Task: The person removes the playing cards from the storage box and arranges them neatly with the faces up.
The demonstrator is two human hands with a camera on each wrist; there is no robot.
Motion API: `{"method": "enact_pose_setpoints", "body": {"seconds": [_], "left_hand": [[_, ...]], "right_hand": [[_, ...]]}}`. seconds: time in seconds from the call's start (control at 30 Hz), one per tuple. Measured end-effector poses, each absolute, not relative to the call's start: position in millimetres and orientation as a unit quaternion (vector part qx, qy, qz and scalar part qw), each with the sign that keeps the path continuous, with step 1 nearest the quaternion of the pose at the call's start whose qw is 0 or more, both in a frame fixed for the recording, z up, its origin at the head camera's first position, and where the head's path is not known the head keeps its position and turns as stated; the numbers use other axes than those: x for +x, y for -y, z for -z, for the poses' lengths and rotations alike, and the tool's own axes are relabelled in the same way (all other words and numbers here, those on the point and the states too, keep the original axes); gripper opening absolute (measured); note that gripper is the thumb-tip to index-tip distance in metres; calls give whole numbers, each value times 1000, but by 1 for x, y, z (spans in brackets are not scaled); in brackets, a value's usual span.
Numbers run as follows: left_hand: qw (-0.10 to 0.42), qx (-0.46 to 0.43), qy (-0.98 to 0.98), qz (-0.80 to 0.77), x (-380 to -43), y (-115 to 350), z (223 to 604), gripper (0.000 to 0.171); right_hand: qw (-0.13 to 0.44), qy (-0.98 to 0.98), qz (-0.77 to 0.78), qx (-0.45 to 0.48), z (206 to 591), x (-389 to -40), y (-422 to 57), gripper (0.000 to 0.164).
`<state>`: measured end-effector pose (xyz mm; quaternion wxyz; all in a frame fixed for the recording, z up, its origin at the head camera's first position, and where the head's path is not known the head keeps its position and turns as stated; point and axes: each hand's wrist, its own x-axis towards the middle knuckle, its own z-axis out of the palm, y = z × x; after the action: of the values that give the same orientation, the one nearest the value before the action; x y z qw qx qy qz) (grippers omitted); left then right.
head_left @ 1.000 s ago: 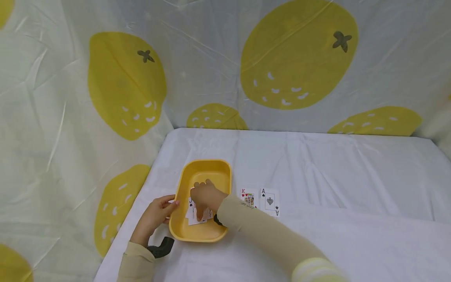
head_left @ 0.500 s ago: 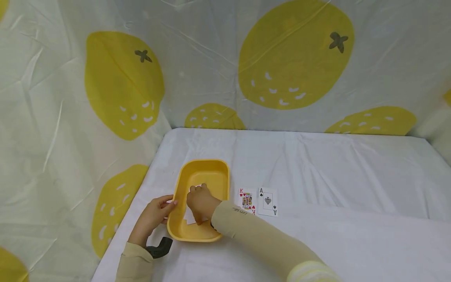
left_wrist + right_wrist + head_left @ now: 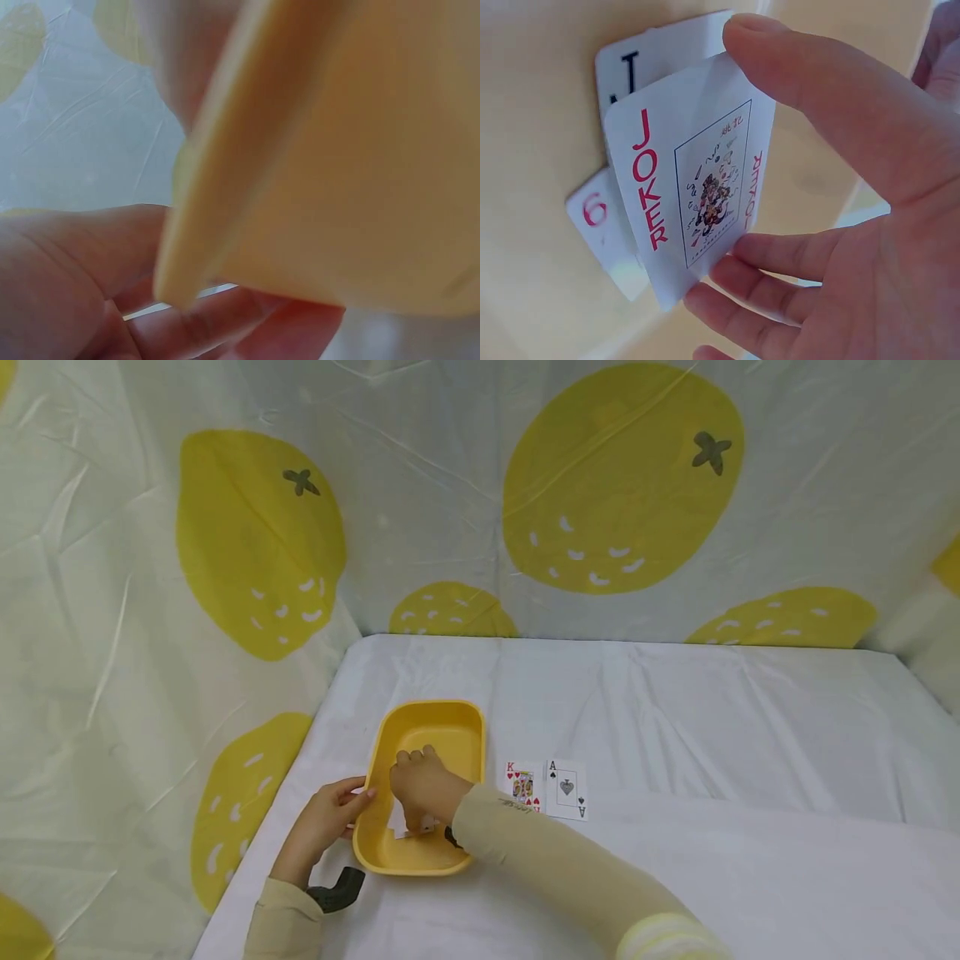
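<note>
My left hand point(image 3: 324, 817) grips the left rim of a yellow plastic tray point(image 3: 450, 739), with the thumb over the edge and fingers on the outer side. Inside the tray my right hand point(image 3: 422, 783) holds a red-lettered joker card point(image 3: 712, 187) by its edges between thumb and fingers. That joker is tilted up in the right wrist view, in front of a jack point(image 3: 656, 52) and a red six point(image 3: 596, 214), both partly hidden. From the head view, the right hand covers most of these cards.
Right of the tray, a king of hearts point(image 3: 522, 785) and an ace of spades point(image 3: 567, 789) lie face up side by side on the white tablecloth point(image 3: 675, 860). The right forearm passes close in front of them. A lemon-print curtain point(image 3: 420, 485) borders the table's back and left.
The right hand has shifted slightly left within the tray, and less of the cards shows under it. The left hand keeps its hold on the rim.
</note>
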<state>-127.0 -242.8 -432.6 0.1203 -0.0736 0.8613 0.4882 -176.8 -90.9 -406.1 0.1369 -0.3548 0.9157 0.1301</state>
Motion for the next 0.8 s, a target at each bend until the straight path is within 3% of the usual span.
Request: {"method": "enact_pose_setpoints", "body": {"seconds": [0.17, 0.33, 0.57, 0.8], "left_hand": [[122, -76, -862, -487, -128, 242, 433, 44], [124, -81, -861, -486, -129, 240, 433, 42], [123, -88, -860, -488, -129, 240, 434, 41], [125, -95, -864, -479, -126, 238, 432, 43]], "right_hand": [[139, -916, -126, -356, 392, -179, 82, 61], [133, -921, -95, -355, 375, -184, 61, 75], [130, -931, -32, -339, 360, -195, 10, 86], [125, -939, -4, -320, 368, -198, -50, 88]]}}
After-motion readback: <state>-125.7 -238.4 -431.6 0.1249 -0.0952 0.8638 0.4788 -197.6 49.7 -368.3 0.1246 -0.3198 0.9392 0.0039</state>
